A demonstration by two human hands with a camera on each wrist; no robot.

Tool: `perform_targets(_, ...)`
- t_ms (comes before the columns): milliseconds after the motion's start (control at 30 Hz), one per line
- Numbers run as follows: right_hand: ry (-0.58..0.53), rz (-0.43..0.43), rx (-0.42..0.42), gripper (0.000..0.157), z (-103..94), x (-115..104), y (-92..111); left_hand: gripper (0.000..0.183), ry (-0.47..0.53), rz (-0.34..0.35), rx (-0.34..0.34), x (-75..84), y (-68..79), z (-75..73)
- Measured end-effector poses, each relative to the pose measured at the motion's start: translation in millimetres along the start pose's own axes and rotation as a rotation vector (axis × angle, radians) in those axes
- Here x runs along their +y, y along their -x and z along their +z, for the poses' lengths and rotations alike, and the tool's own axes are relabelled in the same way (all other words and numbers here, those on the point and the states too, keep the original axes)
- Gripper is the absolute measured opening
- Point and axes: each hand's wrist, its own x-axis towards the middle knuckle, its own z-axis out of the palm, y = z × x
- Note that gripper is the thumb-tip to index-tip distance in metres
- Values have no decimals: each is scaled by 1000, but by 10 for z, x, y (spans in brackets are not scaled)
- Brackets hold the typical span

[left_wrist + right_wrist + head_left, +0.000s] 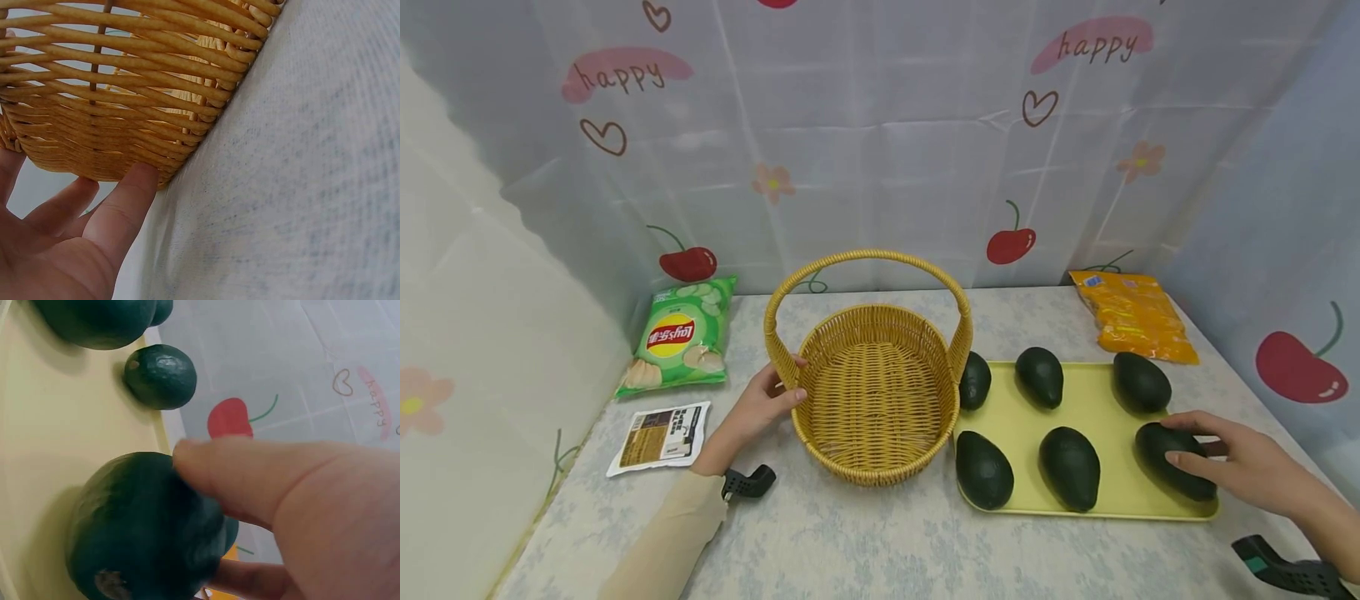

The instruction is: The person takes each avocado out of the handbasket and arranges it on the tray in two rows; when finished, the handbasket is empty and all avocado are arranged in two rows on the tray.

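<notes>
My left hand [767,400] holds the side of a yellow wicker basket [868,477] at the foot of its arched handle. In the left wrist view, the fingers of the left hand [75,244] lie against the woven outer wall [125,119]. At the right, my right hand [1247,458] grips a dark green avocado [1168,458] at the near right corner of a pale yellow tray [1120,433]. The right wrist view has the thumb [231,475] on one side of this avocado and a finger on its other side.
Several more avocados lie on the tray, including one [1070,468] at its near middle. A green chip bag [688,337] and a white-edged packet [662,435] lie left of the basket. An orange bag [1138,317] lies behind the tray, before a printed curtain [880,167].
</notes>
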Motion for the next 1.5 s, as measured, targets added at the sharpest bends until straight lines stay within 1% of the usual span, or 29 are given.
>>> perform_targets(133,13,2,17,57,4,3,4,50,9,8,-5,-1,7,4)
perform_targets(533,-19,114,-38,66,9,19,98,50,6,12,-4,2,27,-10)
perform_targets(700,-20,134,-75,68,16,12,114,50,7,18,-8,-2,19,-12)
perform_targets(800,-11,119,-81,70,21,18,117,51,11,18,-10,-4,17,-12)
perform_targets(967,15,69,-48,71,30,32,108,52,14,22,-12,-2,14,-4)
perform_targets(1267,37,64,-35,73,5,10,61,51,16,16,-12,14,15,-1)
perform_targets(1500,53,9,-12,67,-16,-12,24,52,20,22,-12,19,9,0)
